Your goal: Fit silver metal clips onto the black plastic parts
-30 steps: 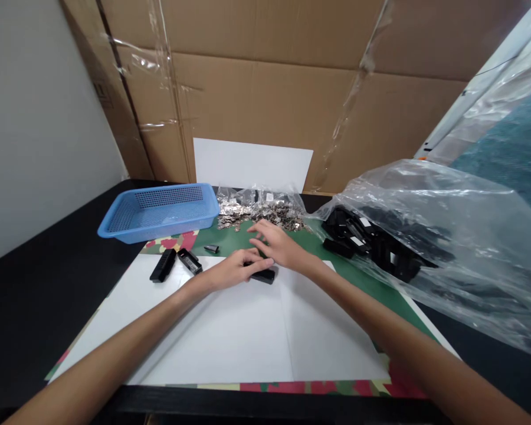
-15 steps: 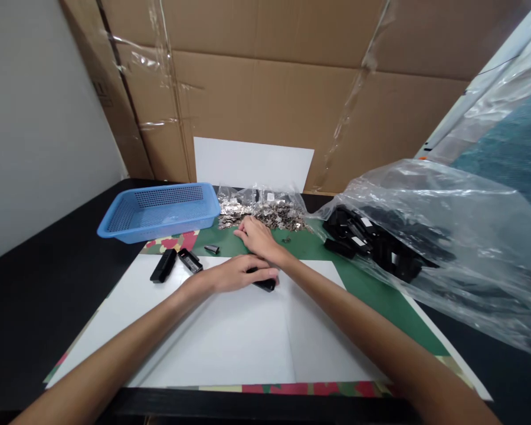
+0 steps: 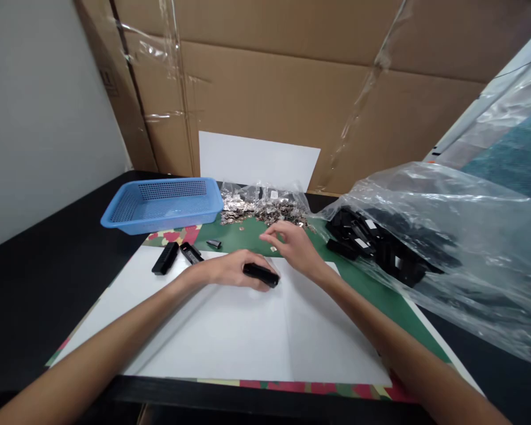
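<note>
My left hand [image 3: 232, 271] is closed around a long black plastic part [image 3: 261, 275], holding it just above the white sheet [image 3: 248, 330]. My right hand [image 3: 292, 245] hovers right beside it, thumb and forefinger pinched together; what they hold, if anything, is too small to make out. Just beyond the right hand lies a pile of small shiny metal pieces [image 3: 265, 211] on an open clear bag.
A blue mesh basket [image 3: 163, 203] stands at the back left. Two black parts [image 3: 164, 258] [image 3: 190, 252] and a small dark piece [image 3: 213, 243] lie on the left of the sheet. A big clear bag [image 3: 446, 248] of black parts fills the right. Cardboard stands behind.
My right hand has drawn back from the metal pile towards the black part, fingers pinched. My left hand has lifted and turned the black part slightly.
</note>
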Demonstrator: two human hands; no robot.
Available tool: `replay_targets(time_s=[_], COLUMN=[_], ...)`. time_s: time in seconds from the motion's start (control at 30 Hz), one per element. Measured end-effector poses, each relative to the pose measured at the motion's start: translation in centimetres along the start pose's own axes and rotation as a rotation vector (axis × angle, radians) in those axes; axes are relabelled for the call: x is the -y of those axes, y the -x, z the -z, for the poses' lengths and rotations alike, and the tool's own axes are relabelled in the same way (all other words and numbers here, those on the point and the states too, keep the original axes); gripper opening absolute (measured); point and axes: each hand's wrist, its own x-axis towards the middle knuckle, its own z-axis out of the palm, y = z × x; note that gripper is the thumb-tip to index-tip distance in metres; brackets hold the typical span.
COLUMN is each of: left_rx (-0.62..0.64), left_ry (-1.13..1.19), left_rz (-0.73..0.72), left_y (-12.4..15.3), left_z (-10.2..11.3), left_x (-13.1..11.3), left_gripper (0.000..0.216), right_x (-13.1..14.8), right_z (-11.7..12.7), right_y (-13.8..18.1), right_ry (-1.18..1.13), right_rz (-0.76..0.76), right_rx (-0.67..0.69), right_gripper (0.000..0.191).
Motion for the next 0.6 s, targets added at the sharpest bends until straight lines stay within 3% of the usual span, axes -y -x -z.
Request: replay_targets(time_s=[0.17, 0.3, 0.6], left_rx=[-0.183, -0.387, -0.430], left_ry=[-0.118, -0.356, -0.463], left_rz=[-0.003, -0.082, -0.075], left_y=[-0.2, -0.6, -0.9], left_z=[-0.8, -1.8, -1.9], left_x=[0.1, 0.2, 0.5], left_gripper=[0.040, 0.035, 0.032], right_x=[-0.1, 0.0, -0.1], right_z=[1.4, 2.2, 3.3], right_y=[3.9, 4.5, 4.0], right_ry=[-0.217, -0.318, -0.410], right_rz=[-0.178, -0.259, -0.241], right_rx=[0.040, 0.098, 0.201], right_gripper=[0.025, 0.031, 0.025])
